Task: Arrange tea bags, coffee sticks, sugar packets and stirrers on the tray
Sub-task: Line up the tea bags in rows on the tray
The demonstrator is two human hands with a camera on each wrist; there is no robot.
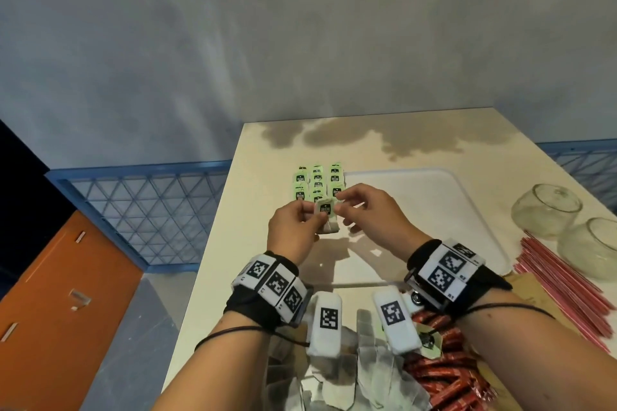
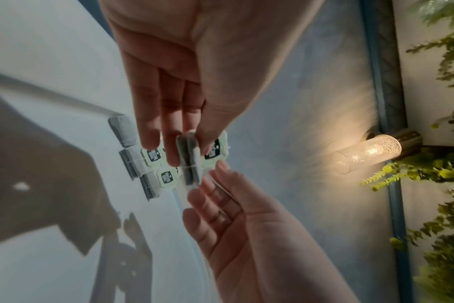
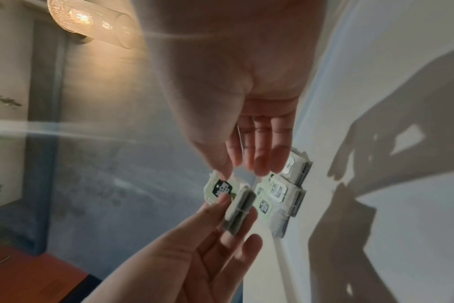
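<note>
Two hands meet above the tray's [image 1: 434,197] left rim, both pinching one tea bag [image 1: 326,209]: the left hand [image 1: 295,232] grips it between thumb and fingers from the left, while the right hand [image 1: 372,210] nips its green tag at the upper corner with thumb and forefinger, its other fingers loosely extended. Just beyond them, three short columns of tea bags [image 1: 317,182] lie in rows at the tray's far left corner; their exact number cannot be told because the hands cover the near end. Most of the white tray lies bare to the right of the hands. The pale surface [image 1: 233,210] has its left edge close beside the tea-bag rows, with a blue lattice barrier [image 1: 140,207] below it. Two glass jars [image 1: 547,210] lie on their sides near the right edge, and a bundle of red stirrers [image 1: 561,280] runs diagonally beside them. At the near edge, a heap of loose tea bags [image 1: 364,374] sits just beside a pile of red coffee sticks [image 1: 444,374].
</note>
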